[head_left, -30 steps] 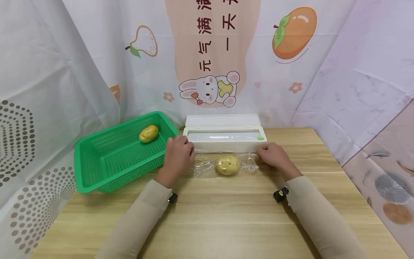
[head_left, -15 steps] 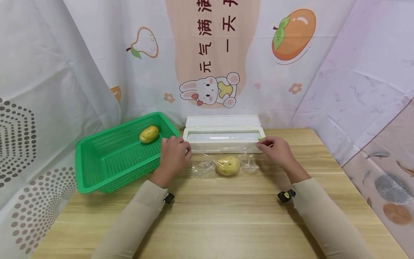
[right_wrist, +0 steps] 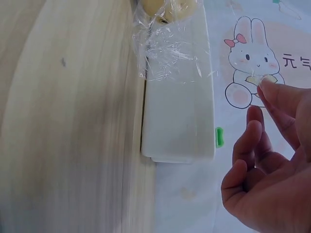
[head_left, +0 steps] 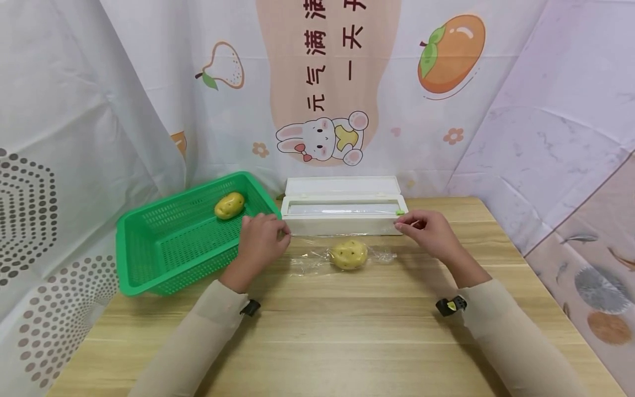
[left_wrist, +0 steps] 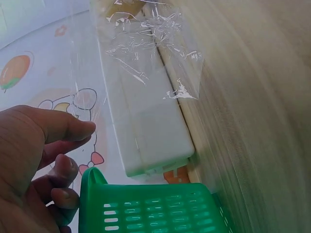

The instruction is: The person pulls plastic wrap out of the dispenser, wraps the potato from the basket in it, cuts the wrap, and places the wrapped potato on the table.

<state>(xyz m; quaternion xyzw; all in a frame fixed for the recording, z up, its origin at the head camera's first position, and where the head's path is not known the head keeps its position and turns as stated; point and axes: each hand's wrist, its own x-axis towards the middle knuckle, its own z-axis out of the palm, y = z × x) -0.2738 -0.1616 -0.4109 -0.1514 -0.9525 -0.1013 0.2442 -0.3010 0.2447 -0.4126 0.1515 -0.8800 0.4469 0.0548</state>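
Note:
A yellow potato (head_left: 349, 255) lies on the table with clear plastic wrap (head_left: 308, 262) over and around it, crumpled at both sides. Thumb and forefinger of my left hand (head_left: 260, 240) pinch the wrap's left edge beside the green basket, the other fingers loosely bent. On the opposite side, my right hand (head_left: 428, 232) pinches the right edge between thumb and forefinger, raised off the table. Behind the potato stands a white plastic wrap dispenser (head_left: 342, 225), lid up, with a green slider (right_wrist: 219, 137) at its right end. The transparent film between the hands is hard to trace.
At the left, the green basket (head_left: 198, 271) holds another potato (head_left: 230, 205); its right end is close to my left hand and the dispenser. A printed curtain (head_left: 223, 121) hangs behind the wooden table (head_left: 342, 342).
My left hand has moved left and slightly toward me. The right hand has risen a little and drawn right. Potato, dispenser and basket stay where they were.

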